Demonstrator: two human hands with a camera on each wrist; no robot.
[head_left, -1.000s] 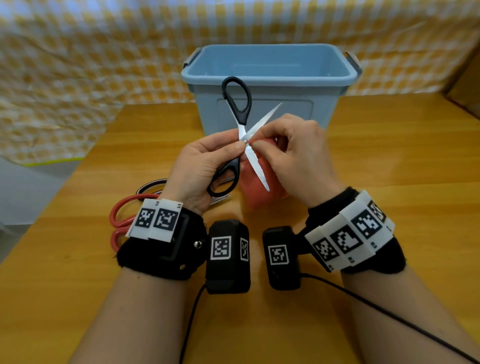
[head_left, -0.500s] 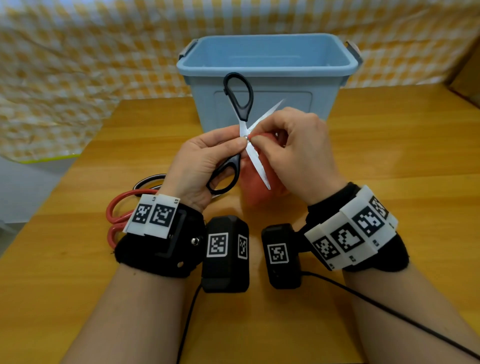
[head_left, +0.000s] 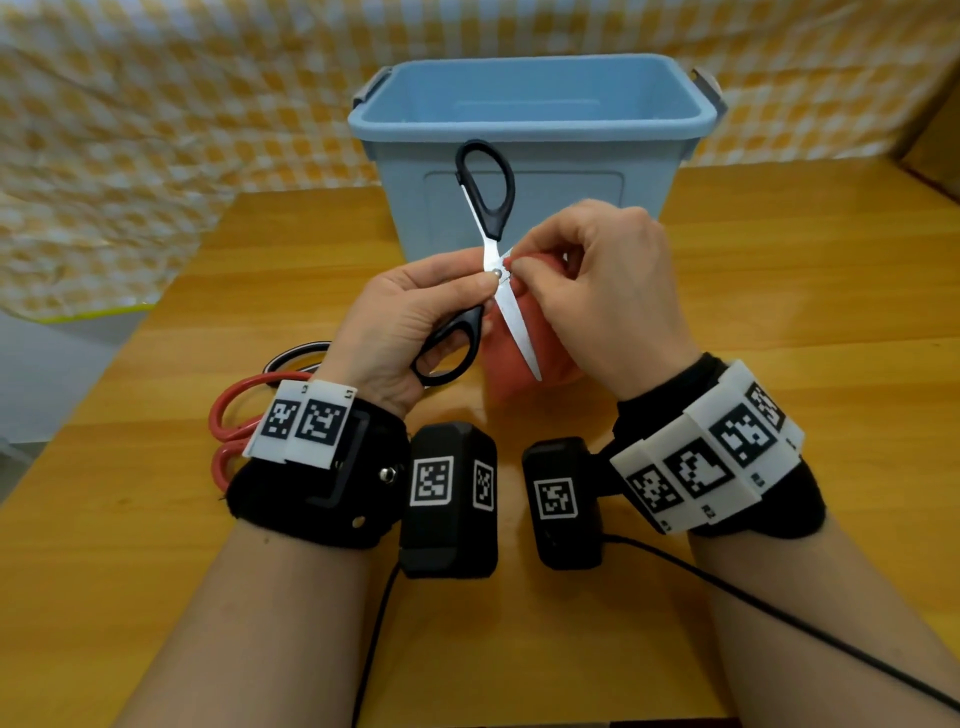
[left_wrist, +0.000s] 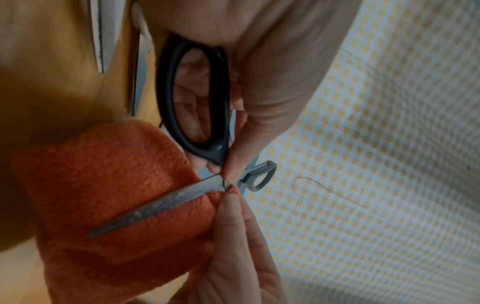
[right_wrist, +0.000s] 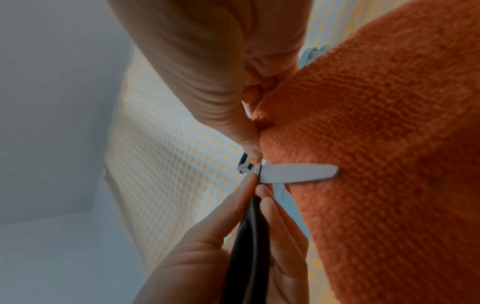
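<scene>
While the left hand (head_left: 410, 322) pinches the black-handled scissors (head_left: 511, 317) at the pivot between thumb and fingertips, with the lower handle loop against its palm, the right hand (head_left: 608, 291) curls thumb and forefinger on a fold of orange cloth (head_left: 498, 364) pressed to that same pivot. The scissors are held in the air above the wooden table (head_left: 779, 312), just in front of the blue bin (head_left: 571, 208), one loop pointing up and one bare blade slanting down across the cloth; the other blade is hidden
</scene>
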